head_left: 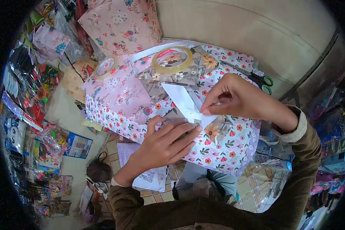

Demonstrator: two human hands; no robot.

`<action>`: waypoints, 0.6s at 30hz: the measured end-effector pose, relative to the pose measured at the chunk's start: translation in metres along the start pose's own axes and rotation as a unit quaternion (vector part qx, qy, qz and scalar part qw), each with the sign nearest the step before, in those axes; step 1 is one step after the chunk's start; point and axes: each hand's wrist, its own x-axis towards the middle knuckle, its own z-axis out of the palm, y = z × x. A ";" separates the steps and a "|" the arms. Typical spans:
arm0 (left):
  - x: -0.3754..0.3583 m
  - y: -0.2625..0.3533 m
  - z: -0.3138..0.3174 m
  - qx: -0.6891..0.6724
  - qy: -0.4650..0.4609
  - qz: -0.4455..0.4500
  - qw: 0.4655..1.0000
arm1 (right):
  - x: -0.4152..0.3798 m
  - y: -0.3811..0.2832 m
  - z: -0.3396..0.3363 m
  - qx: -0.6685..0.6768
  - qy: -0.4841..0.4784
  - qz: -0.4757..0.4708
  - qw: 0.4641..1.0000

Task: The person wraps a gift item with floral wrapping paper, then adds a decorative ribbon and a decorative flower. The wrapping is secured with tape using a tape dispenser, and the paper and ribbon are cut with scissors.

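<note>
A folded piece of patterned paper with its white underside (180,100) showing lies in front of me, and its visible print has tan flowers on grey. My right hand (237,97) is closed, thumb and fingertips pinching the white paper near its fold. My left hand (168,141) lies on the near part of the paper, fingers stretched out and pressing down. By its fingertips is a small greyish patch (197,122) that I cannot make out. Beneath everything spreads a white sheet of wrapping paper with red flowers (234,147).
Behind the hands, a wide roll of clear tape (172,60) rests on folded grey floral paper (188,78). Another tape roll (106,68) is at the left. Scissors with green-and-black handles (261,80) lie at the right. A pink floral package (122,28) stands at the back. Packaged goods line both sides.
</note>
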 end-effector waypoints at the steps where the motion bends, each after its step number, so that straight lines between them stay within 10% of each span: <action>1: -0.001 0.000 0.001 0.001 0.001 0.002 1.000 | 0.000 0.000 0.001 0.009 -0.007 -0.003 1.000; 18: -0.008 0.003 0.006 0.041 -0.003 -0.005 0.999 | 0.007 -0.007 0.016 -0.019 -0.024 0.100 0.995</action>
